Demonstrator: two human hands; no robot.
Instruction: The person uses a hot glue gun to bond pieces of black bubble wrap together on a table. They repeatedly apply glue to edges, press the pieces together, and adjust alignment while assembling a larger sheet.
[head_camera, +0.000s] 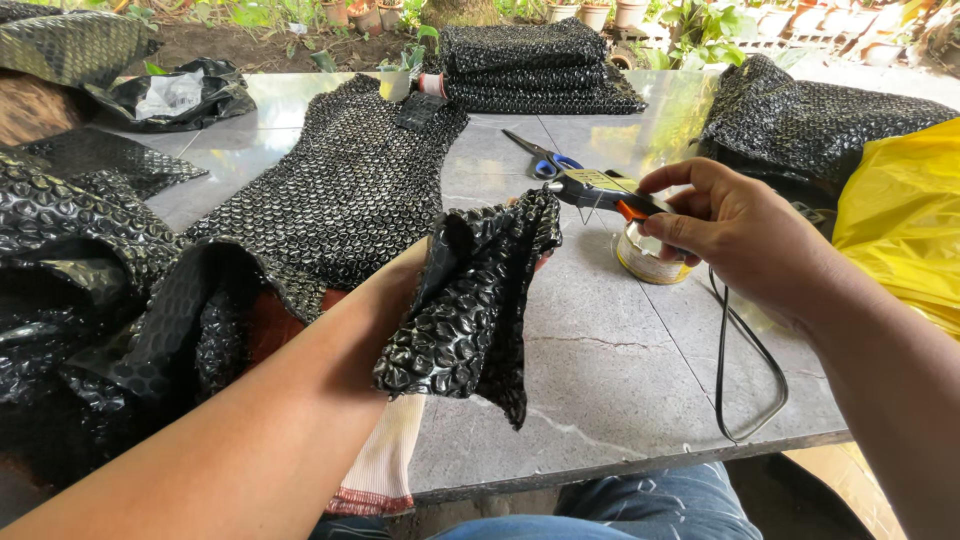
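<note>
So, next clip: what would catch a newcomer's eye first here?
Front and centre, the left hand is pushed inside a black bubble-wrap pouch and hidden by it, holding it up, while the right hand aims a corded glue gun at the pouch's upper edge. Next comes the bright yellow plastic bag at the right edge. Behind lie blue-handled scissors and a stack of folded black bubble wrap on the grey table.

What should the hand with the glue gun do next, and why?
Probably squeeze glue along the edge of the black bubble wrap. The right hand holds the glue gun with its nozzle right at the wrap's top corner, while the left hand, mostly hidden inside the wrap, holds it up off the table.
</note>
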